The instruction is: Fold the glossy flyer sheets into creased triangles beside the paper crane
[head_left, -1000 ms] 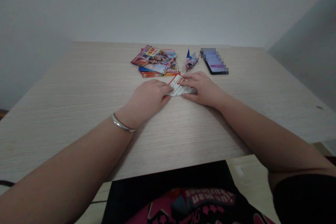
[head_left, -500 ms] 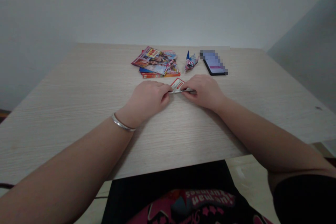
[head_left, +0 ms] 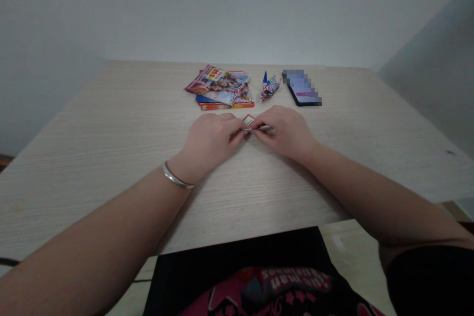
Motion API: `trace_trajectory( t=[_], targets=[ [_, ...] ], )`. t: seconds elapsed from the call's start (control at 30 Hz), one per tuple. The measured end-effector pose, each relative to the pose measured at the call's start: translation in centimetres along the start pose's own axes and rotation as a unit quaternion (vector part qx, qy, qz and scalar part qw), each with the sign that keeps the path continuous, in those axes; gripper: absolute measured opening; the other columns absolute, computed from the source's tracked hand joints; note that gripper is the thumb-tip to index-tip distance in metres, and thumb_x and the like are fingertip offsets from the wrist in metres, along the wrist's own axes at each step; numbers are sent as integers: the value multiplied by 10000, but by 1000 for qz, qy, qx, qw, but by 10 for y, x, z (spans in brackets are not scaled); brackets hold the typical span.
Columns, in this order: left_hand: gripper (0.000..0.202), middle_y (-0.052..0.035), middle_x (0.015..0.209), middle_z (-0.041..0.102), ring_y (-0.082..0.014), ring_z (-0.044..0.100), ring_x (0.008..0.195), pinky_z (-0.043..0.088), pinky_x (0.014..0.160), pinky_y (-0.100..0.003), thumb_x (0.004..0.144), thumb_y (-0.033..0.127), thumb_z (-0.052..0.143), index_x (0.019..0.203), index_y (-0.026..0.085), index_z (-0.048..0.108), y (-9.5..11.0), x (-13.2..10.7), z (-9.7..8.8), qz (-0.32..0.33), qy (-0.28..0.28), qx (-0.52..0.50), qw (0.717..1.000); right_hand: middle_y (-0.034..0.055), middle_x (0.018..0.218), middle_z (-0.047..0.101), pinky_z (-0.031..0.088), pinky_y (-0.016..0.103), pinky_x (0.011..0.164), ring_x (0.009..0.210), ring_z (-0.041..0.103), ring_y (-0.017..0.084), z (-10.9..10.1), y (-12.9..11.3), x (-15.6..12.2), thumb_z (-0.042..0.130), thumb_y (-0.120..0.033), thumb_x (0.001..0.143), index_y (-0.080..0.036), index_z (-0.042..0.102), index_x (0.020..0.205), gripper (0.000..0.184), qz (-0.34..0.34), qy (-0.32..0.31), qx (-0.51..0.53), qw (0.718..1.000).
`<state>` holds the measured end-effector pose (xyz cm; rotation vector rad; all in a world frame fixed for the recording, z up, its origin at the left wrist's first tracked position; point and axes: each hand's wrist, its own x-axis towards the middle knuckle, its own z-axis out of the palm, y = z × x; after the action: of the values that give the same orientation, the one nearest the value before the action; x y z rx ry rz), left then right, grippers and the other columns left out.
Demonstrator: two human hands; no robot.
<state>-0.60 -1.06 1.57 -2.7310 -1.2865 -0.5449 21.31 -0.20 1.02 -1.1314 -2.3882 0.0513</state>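
A small piece of folded paper (head_left: pixel 249 120), white with red edging, is pinched between my two hands just above or on the table. My left hand (head_left: pixel 214 137), with a silver bangle at the wrist, is closed on its near left edge. Thumb and fingers of my right hand (head_left: pixel 283 131) grip the near right edge. The fingertips of both hands nearly meet, and they hide most of the paper. Past my right hand stands a folded paper crane (head_left: pixel 269 88) in blue, red and white print.
Several colourful printed leaflets (head_left: pixel 218 86) lie in a loose pile beyond my left hand. A phone (head_left: pixel 301 89) with a lit, partly blurred screen lies to the right of the crane. The pale wooden table (head_left: pixel 111 118) reaches back to a plain wall.
My left hand has shifted slightly right, bringing its fingertips closer to those of my right hand. Less of the paper shows between them. The leaflets, crane and phone have stayed put.
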Motion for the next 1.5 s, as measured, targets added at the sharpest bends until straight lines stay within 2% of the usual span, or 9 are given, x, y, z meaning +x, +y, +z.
trace_trajectory(
  t=[0.2,0.37,0.5,0.63,0.73,0.83,1.17,1.37,1.5],
  targets=[
    [278,-91,923,770,-256,700,863,473,745,-385,1029,303,528,938,181,761,5,1,-6,15,25,3,1000,38,920,797,490,380,840,917,700,245,-1,-5,1,626,-263,908,-245,746,876,125,2,8,38,999],
    [315,-85,899,761,-261,685,852,442,750,-407,1049,316,490,931,204,760,7,1,-12,15,16,39,999,45,918,781,491,370,817,884,690,239,1,-5,1,637,-237,844,-232,728,899,107,37,24,58,997],
    [363,-80,897,765,-262,682,870,431,799,-429,1068,347,454,921,220,760,9,1,-13,18,26,46,998,56,930,778,481,376,826,890,683,244,0,-7,1,629,-220,832,-224,725,910,124,42,27,32,998],
    [347,-63,870,771,-265,674,907,413,854,-449,1056,357,491,848,228,736,8,0,-9,17,83,71,994,45,901,769,459,375,828,896,679,242,0,-12,1,626,-223,849,-224,720,909,112,34,36,-7,999],
    [278,-50,865,781,-275,668,960,389,884,-467,1045,346,551,869,239,737,9,-2,-6,31,140,80,986,49,898,768,450,370,814,897,681,242,1,-15,2,616,-221,869,-216,727,925,124,28,46,-25,998],
    [226,-43,855,786,-282,665,985,377,912,-484,1031,331,583,892,245,738,10,-3,-4,31,156,70,985,52,914,772,447,369,817,909,680,244,1,-16,3,628,-215,866,-215,735,950,135,23,39,-31,998],
    [218,-57,887,792,-274,676,963,409,896,-460,979,294,573,837,237,728,12,1,-13,-15,84,35,996,65,883,760,451,360,794,901,683,252,-2,-9,4,642,-226,838,-205,720,874,89,53,12,-33,998],
    [223,-56,933,793,-273,681,972,411,879,-435,967,307,550,850,239,728,9,3,-20,-42,59,57,996,60,883,759,452,350,786,878,675,238,-5,1,1,651,-228,833,-209,727,879,90,83,6,-32,996],
    [231,-68,931,796,-296,690,971,412,903,-464,962,318,543,891,234,746,3,2,-25,-71,41,70,994,59,904,757,458,348,784,894,677,239,-9,9,-1,661,-205,813,-214,731,869,90,112,0,-35,993]
  ],
)
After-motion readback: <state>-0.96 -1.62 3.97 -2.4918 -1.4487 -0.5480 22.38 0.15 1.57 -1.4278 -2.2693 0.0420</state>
